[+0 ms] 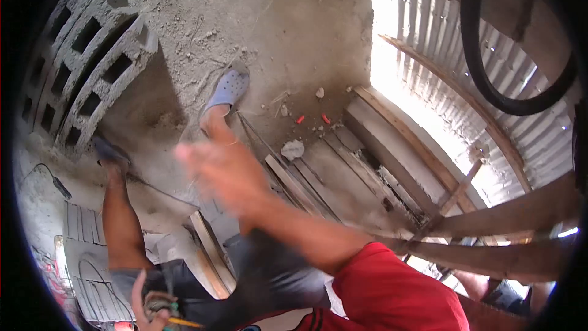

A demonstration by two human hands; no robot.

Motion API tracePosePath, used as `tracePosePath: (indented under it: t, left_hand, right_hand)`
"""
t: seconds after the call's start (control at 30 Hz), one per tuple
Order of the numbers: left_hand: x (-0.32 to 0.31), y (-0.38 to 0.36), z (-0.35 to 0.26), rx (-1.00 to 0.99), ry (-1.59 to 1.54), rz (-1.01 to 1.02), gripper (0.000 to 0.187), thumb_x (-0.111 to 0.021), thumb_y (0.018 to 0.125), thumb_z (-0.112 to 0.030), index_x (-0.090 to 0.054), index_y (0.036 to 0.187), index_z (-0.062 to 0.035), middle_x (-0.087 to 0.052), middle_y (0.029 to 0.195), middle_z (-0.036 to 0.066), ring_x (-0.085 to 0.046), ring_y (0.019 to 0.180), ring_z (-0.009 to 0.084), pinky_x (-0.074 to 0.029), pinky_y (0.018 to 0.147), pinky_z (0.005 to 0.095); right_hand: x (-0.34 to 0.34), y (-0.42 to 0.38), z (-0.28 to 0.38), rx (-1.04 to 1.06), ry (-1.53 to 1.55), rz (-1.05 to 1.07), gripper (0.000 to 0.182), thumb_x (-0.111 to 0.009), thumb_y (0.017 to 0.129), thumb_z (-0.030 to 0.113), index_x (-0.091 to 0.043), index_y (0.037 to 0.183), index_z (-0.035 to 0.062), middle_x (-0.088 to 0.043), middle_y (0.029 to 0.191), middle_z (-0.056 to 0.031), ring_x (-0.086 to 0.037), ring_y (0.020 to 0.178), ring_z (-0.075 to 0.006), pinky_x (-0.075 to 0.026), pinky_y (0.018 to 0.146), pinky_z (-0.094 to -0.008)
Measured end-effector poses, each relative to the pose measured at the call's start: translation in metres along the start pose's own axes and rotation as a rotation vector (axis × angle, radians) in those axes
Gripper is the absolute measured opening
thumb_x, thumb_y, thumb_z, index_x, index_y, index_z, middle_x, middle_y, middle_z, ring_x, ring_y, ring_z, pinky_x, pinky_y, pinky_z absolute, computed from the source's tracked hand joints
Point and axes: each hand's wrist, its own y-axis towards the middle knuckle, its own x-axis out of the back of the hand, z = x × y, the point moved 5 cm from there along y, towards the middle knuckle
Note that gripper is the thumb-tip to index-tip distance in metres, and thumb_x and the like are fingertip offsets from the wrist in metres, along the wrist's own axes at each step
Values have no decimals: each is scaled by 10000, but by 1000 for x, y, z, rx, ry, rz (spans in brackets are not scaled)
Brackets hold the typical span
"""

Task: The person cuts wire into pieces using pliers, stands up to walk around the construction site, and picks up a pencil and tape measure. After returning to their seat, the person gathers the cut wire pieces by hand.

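Note:
My right hand [223, 175] is smeared by motion as it reaches out over the floor in front of my lap, the red sleeve [392, 294] behind it. How its fingers are held is lost in the blur. At the bottom left, close to my thigh, my left hand [149, 314] is wrapped round a small round grey-green object [160, 304]. A thin yellow strip [185, 322] sticks out beside that object toward the right. My legs in dark shorts [269, 276] are spread, and a blue-grey clog [229, 89] is on one foot.
Hollow concrete blocks [92, 67] are stacked at the left. Wooden boards [404, 141] lie along the corrugated metal wall [435, 43]. A black hose [474, 55] hangs at top right. Beyond the slats at lower right, another person's limbs [474, 283] show. A cable [61, 187] lies at left.

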Motion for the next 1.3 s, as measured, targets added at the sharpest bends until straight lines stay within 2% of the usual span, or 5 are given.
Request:
tracePosePath:
  t: [0.13, 0.67, 0.83, 1.0, 1.3]
  left_hand:
    - [-12, 50, -2, -879, 1172, 354, 1139, -899, 767, -305, -242, 1666, -61, -728, 1140, 149, -695, 849, 205, -567, 829, 366]
    - [212, -312, -81, -670, -136, -182, 595, -700, 875, -493, -538, 1112, 28, -647, 1002, 221, -681, 615, 238, -588, 541, 331]
    - [232, -425, -116, -806, -501, 564, 380, -605, 1031, -273, -527, 1232, 39, -628, 1047, 188, -663, 731, 279, -563, 556, 299]
    - [306, -538, -158, -1348, -574, 0, 232, -563, 1029, -241, -665, 1179, -98, -701, 918, 126, -685, 761, 281, -598, 725, 429]
    - [414, -542, -162, -1394, -644, -431, 527, -583, 1013, -319, -543, 1378, 60, -640, 1246, 162, -579, 759, 193, -474, 556, 290]
  right_hand:
    - [-178, -63, -15, 168, 282, 395, 596, -557, 1078, 572, -554, 722, 95, -439, 635, 63, -450, 632, -77, -420, 573, -267]
    - [-305, -254, 101, 410, 126, 177, 501, -559, 1071, 583, -585, 927, 104, -585, 792, 9, -574, 631, -93, -519, 654, -278]
    - [-349, -311, 99, 991, -439, 120, 527, -534, 1070, 493, -693, 1290, 41, -667, 1299, -222, -621, 1262, -369, -429, 1143, -465]
    - [-285, -344, 57, 746, -1262, 294, 966, -201, 1033, 794, -818, 1033, 51, -761, 1007, -246, -661, 1193, -410, -235, 1261, -583]
    - [-44, -464, -26, 331, -827, -477, 697, -638, 941, 687, -779, 855, 9, -715, 736, -127, -688, 729, -222, -541, 709, -414]
